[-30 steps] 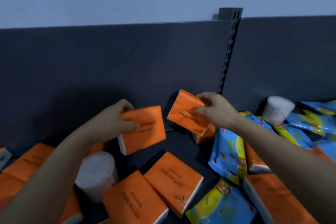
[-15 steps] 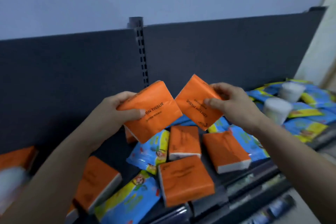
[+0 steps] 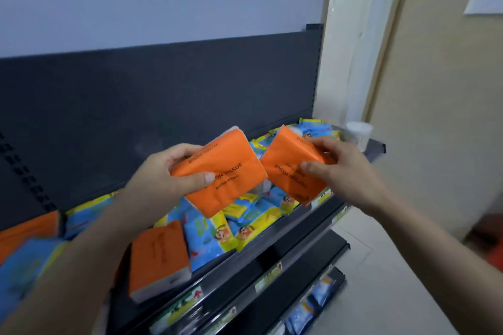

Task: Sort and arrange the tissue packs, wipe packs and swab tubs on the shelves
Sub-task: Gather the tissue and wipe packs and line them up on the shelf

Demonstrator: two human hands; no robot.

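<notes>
My left hand [image 3: 166, 179] grips an orange tissue pack [image 3: 231, 171] printed "COTTON TISSUE", held above the top shelf. My right hand [image 3: 337, 171] grips a second orange tissue pack [image 3: 285, 166] just to its right; the two packs nearly touch at their inner corners. Below them the shelf holds a jumble of blue-and-yellow wipe packs [image 3: 245, 226]. Another orange tissue pack [image 3: 160, 253] lies near the shelf's front edge at lower left. A white swab tub [image 3: 358, 133] stands at the shelf's far right end.
The dark shelf back panel [image 3: 163, 106] rises behind the goods. Front rails with price labels [image 3: 266, 280] step down to lower shelves, where more blue packs [image 3: 313, 304] show. A cream wall and floor [image 3: 408, 266] lie to the right of the shelf end.
The view has swung rightward along the shelf to its right end. Both hands still hold their orange packs, carried right with the view and held over the wipe packs.
</notes>
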